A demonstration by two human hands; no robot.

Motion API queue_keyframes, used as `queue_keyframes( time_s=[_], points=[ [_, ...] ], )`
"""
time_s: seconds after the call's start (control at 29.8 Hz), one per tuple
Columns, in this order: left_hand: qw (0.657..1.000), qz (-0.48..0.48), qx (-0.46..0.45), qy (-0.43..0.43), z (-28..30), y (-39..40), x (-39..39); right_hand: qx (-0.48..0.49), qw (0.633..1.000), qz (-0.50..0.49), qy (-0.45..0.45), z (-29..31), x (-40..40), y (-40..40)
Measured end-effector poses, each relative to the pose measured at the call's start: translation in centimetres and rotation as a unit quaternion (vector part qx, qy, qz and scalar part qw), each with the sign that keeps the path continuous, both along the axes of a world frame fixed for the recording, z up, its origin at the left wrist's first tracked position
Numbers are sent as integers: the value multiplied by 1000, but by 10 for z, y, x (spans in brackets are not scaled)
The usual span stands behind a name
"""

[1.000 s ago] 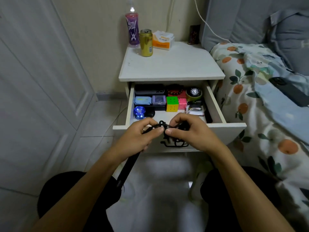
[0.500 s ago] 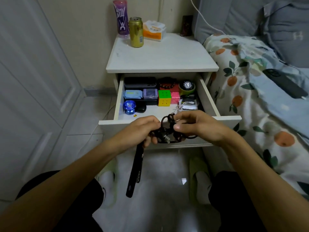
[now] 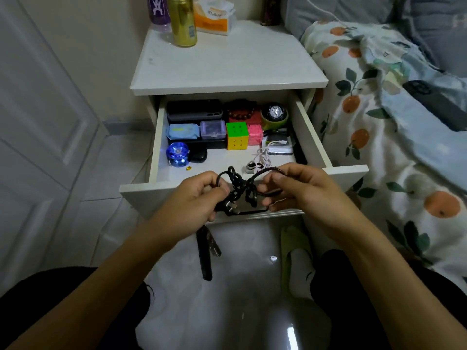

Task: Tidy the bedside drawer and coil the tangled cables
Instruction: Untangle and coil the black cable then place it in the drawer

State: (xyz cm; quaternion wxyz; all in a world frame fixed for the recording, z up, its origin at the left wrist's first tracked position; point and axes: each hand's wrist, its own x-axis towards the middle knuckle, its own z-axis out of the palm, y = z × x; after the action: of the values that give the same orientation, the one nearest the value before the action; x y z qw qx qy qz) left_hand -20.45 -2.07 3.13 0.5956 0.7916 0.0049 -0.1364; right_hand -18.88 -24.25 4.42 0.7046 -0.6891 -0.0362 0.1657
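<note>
Left hand [image 3: 194, 198] and right hand [image 3: 300, 190] both grip the tangled black power cable [image 3: 240, 188] before the open drawer [image 3: 353, 173].

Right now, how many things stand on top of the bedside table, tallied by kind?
Purple bottle: 1
Gold drink can: 1
Orange-and-white tissue pack: 1
Dark object at the back edge, kind unclear: 1
Total: 4
</note>
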Motion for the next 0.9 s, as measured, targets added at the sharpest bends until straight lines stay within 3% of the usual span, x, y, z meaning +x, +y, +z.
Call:
queue_keyframes(
  time_s=[0.17,0.27,0.4,0.5,0.6,0.74,0.84,0.9],
  points=[
    [1000,4,-25,-5,-7,0,-8,-34,999,-13,-7,-8,-7,9],
    [998,5,-61,15,-9,4,-16,-127,991,-8,-43,-16,-14,11],
    [991,37,-120,56,-9,4,-25,-337,920,-31,-199,-29,-24,21],
    [980,60,-172,84,-9,10,-28,-347,898,-92,-256,-32,-29,26],
    [973,57,-198,105,-8,16,-29,-290,889,-78,-347,-22,-27,25],
    [990,22,-118,74,-1,22,-28,-319,843,49,-431,-11,-24,30],
    [998,-30,-30,51,3,25,-30,-391,807,156,-414,-9,-22,32],
    [998,-30,2,50,2,25,-33,-398,815,199,-372,-12,-22,31]
  ],
)
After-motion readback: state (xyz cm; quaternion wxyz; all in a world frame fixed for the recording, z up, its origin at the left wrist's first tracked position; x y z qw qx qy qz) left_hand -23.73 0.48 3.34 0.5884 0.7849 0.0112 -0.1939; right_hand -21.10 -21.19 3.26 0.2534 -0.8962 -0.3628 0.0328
